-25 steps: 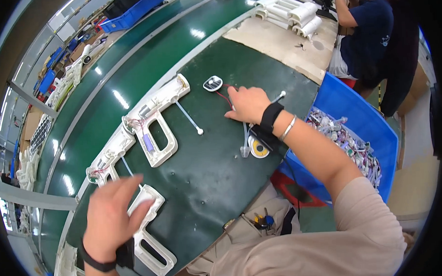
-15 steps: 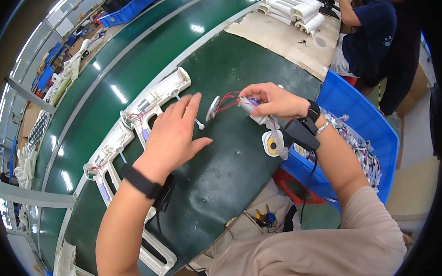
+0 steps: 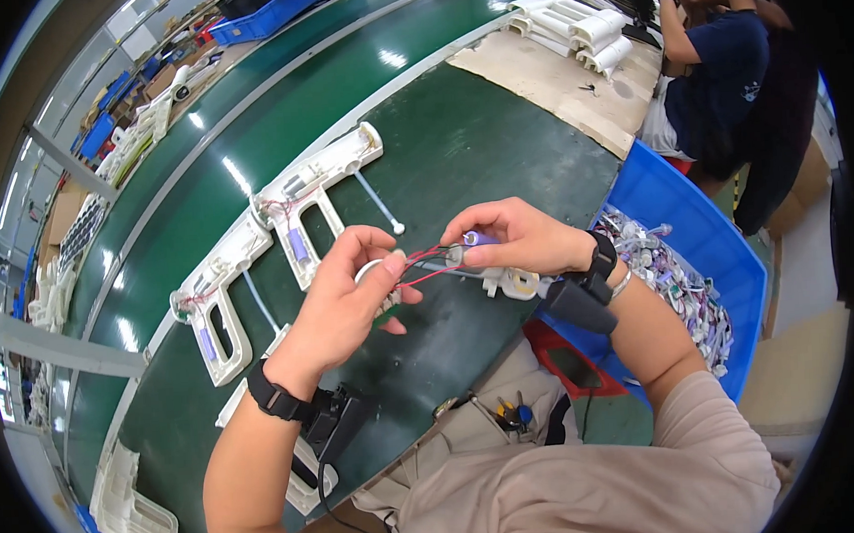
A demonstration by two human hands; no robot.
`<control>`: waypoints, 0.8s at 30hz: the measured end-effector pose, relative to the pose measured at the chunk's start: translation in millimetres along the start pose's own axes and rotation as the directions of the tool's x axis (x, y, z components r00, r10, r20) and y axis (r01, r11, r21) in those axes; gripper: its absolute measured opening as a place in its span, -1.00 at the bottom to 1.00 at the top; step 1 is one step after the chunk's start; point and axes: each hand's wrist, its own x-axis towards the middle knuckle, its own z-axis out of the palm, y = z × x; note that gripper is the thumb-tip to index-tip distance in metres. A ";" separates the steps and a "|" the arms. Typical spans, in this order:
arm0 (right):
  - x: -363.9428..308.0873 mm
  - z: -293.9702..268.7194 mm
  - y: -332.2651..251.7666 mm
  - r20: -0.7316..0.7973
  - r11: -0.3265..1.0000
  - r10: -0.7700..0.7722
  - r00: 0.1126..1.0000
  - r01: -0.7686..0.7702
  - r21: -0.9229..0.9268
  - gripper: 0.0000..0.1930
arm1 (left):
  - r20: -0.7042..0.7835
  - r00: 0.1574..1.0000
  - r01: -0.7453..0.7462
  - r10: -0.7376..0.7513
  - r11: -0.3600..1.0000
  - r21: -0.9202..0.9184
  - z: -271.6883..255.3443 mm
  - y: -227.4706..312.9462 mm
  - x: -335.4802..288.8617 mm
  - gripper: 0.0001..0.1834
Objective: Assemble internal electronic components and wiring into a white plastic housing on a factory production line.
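My left hand [image 3: 338,294] pinches a small round wired part [image 3: 391,300], partly hidden by the fingers. Red and black wires [image 3: 431,261] run from it across to my right hand [image 3: 521,239]. That hand is closed on a purple cylindrical battery [image 3: 480,237], whose end shows beyond the fingertips. Below the right hand hang a small white plastic piece and wiring [image 3: 499,280] of the same assembly. Left of my hands, a white gun-shaped housing half [image 3: 269,192] lies on the bench, with wires, a battery and a thin rod at it.
A second similar housing half [image 3: 219,264] lies nearer on the green bench [image 3: 413,372]. On the right stands a blue bin [image 3: 747,281] full of wired assemblies [image 3: 671,280]. White housings [image 3: 569,27] are stacked at the far end, beside another person [image 3: 723,53]. A green conveyor [image 3: 189,167] runs along the left.
My left hand has gone from open above the bench to pinching the round part. My right hand has come slightly down and left with the battery, and the wires now stretch between both hands.
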 end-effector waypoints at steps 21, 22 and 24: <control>-20.0 150.4 52.5 0.088 0.299 -0.686 0.723 0.390 -0.871 -0.70 | -0.283 0.944 0.023 -0.167 0.892 -0.451 9.0 -3.6 -19.7 -0.48; -19.7 144.7 55.6 0.279 -0.026 -0.680 0.678 0.359 -0.933 -0.69 | -0.295 0.931 0.044 -0.217 0.866 -0.498 16.3 1.2 -20.9 -0.50; -21.9 147.5 68.5 0.343 -0.098 -0.665 0.664 0.378 -0.921 -0.72 | -0.246 0.942 0.053 -0.229 0.825 -0.563 13.1 -1.0 -39.0 -0.50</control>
